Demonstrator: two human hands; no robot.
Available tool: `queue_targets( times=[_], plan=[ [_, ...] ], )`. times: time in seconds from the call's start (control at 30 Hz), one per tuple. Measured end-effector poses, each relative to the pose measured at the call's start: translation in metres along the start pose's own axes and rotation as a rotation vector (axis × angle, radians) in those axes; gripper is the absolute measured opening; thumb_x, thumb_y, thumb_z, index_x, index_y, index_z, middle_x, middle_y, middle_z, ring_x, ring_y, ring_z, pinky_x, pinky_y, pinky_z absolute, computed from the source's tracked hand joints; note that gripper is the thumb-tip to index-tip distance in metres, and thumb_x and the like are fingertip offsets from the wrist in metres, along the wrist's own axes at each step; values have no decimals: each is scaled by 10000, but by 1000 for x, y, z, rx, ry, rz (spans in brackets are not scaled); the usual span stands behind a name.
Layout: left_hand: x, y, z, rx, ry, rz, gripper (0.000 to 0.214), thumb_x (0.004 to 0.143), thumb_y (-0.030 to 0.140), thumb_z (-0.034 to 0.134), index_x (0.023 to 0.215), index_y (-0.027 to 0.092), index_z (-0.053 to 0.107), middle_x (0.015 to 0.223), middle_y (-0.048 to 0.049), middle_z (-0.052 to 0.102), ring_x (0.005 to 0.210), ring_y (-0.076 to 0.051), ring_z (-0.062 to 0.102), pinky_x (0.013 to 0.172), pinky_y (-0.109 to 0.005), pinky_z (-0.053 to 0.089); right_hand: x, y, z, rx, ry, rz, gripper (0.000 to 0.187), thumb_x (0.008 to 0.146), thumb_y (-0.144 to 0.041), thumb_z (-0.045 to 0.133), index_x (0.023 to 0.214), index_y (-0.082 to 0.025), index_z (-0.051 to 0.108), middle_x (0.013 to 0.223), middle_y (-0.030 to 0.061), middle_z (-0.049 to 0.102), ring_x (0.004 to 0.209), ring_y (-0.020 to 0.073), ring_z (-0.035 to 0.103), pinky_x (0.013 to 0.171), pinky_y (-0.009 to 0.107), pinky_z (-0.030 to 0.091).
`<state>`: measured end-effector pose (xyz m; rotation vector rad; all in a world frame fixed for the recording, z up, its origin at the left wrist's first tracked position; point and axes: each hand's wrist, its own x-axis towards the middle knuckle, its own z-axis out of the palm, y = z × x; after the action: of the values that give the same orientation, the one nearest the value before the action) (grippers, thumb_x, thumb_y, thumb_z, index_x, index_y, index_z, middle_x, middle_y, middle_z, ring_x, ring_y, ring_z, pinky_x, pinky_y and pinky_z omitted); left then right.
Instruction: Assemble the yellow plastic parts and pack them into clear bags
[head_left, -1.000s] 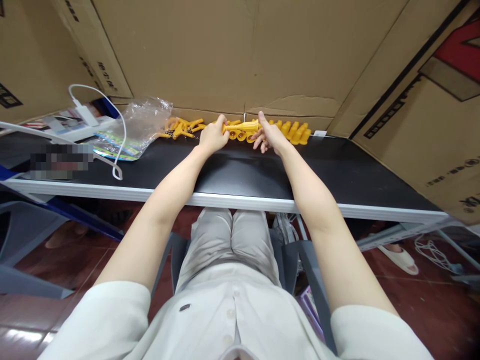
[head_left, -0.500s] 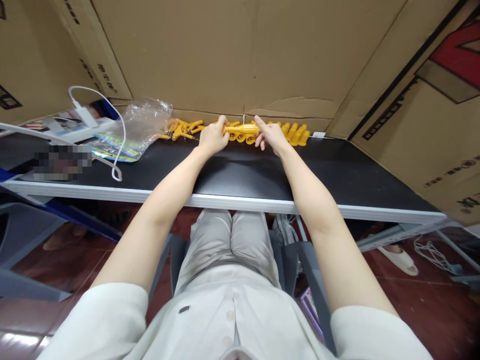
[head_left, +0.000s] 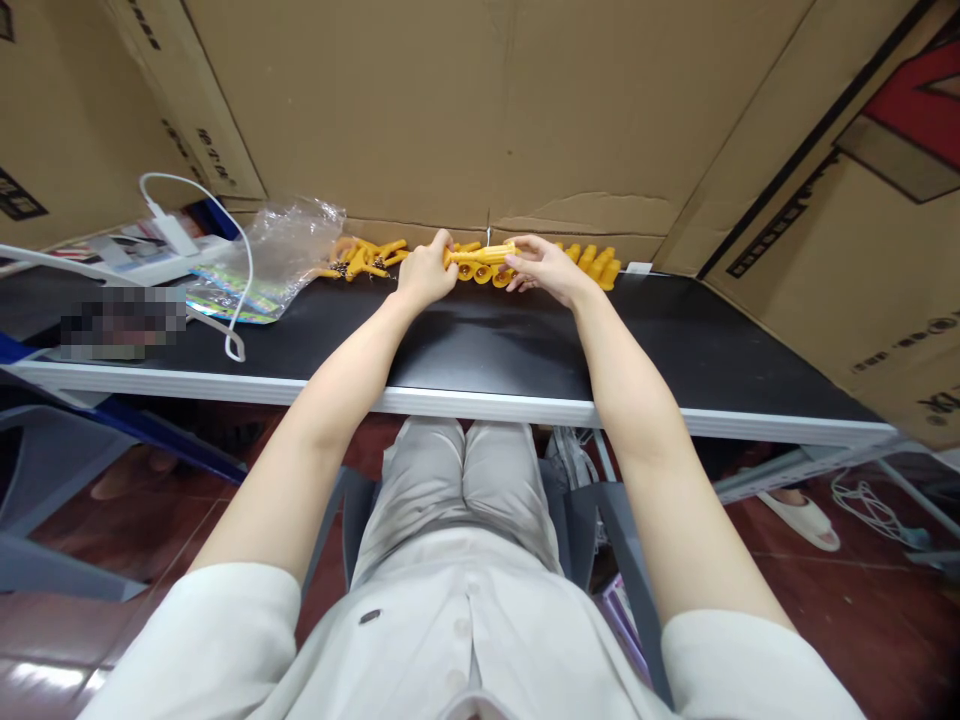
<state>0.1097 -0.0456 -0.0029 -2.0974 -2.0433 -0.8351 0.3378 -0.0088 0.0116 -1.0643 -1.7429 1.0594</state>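
Observation:
My left hand (head_left: 427, 270) is closed round the thin left end of a slender yellow plastic piece (head_left: 486, 255), held level above the back of the black tabletop. My right hand (head_left: 553, 268) pinches the thicker right end, thumb and fingers bent over it. Just below and behind lie several yellow cup-shaped parts (head_left: 482, 273) with round open ends facing me. More yellow ribbed parts (head_left: 600, 266) stand in rows by my right wrist, partly hidden by it. Left of my left hand is a heap of yellow stick-like parts (head_left: 366, 258) with small dark metal bits.
A clear plastic bag (head_left: 281, 255) lies on the left of the black table (head_left: 480, 350). Nearby are a white cable (head_left: 244, 235) and its plug. Cardboard walls (head_left: 480, 110) enclose the back and sides. A pale metal strip (head_left: 480, 402) edges the table's front.
My right hand's extended index finger has bent down, and the fingers now close over the yellow piece's right end. The right forearm has shifted slightly right. My left hand stays in place.

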Motion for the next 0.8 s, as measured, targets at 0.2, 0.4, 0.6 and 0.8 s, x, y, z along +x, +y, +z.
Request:
queue_targets(
  times=[0.2,0.4,0.6,0.8],
  plan=[
    [-2,2,-2,-6,-2,6,690,885,301,557,1574,275,579,1060,-134,760,1130,-385,696,991,-478,525,6,8,1,-24,15,-29,625,864,-811,785,892,-193,698,725,65,769,519,132,669,507,234,542],
    [-2,3,-2,1,6,26,678,910,367,555,1580,269,570,1027,-127,748,1127,-380,688,978,-457,531,5,2,16,-45,144,53,785,864,-940,642,991,-176,767,576,52,673,459,173,625,437,276,528],
    [-4,5,-3,4,1,24,685,921,382,542,1594,260,558,1039,-127,742,1125,-365,690,985,-436,531,8,10,17,-39,163,96,853,879,-1001,512,1052,-212,787,661,69,734,420,135,535,416,289,525],
    [-4,6,-3,-7,-5,14,653,923,375,567,1568,276,572,1066,-138,762,1121,-371,693,980,-445,527,7,9,12,-16,75,156,874,849,-1032,483,977,-212,754,652,66,715,400,116,519,398,273,490]
  ],
)
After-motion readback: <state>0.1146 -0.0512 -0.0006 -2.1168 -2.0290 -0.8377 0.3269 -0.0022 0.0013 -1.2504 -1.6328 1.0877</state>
